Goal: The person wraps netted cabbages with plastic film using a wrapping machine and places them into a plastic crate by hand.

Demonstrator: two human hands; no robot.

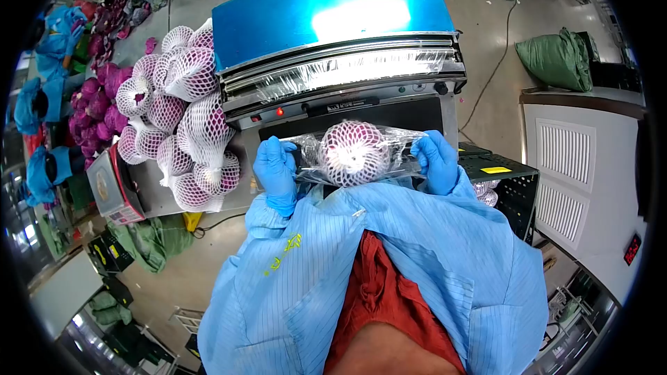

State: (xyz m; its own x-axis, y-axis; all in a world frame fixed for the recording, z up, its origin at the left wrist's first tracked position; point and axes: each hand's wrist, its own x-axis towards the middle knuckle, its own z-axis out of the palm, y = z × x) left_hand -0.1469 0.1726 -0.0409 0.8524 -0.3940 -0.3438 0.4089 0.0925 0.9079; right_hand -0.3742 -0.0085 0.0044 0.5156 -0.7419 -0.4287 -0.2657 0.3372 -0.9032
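A purple cabbage in a white foam net [353,151] sits in front of my body on a sheet of clear plastic film [401,151]. My left hand [275,172], in a blue glove, pinches the film's left end. On the other side my right hand [439,161], gloved the same way, has its fingers closed on the right end. The film is stretched out to both sides of the cabbage. Just beyond stands a film wrapping machine [340,42] with a blue top and a lit red switch [280,112].
Several netted cabbages [184,107] are piled left of the machine, with bare purple cabbages [97,111] behind them. A black crate [511,180] is at my right. Green sacks [556,59] and a cable [493,73] lie on the floor. People in blue [59,42] are at far left.
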